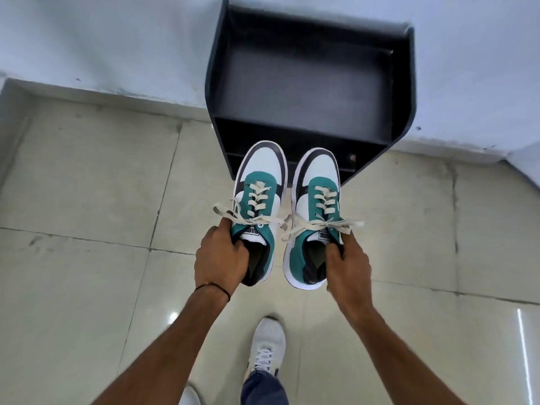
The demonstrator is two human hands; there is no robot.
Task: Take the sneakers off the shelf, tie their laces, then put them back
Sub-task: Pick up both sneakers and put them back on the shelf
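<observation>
Two teal, white and black sneakers hang in the air side by side, toes pointing at the black shelf [309, 83]. My left hand [220, 255] grips the left sneaker [263, 182] by its collar, fingers inside the opening. The right sneaker [317, 188] is held the same way by my right hand [346, 258]. Both pairs of cream laces look tied in bows, with ends sticking out sideways. The shelf stands against the wall just beyond the toes, and its top compartment holds nothing.
Pale floor tiles [87, 185] spread out on all sides. My own foot in a white shoe [267, 346] stands below the held sneakers. A light wall [117, 39] runs behind the shelf, with a step in it at the far right.
</observation>
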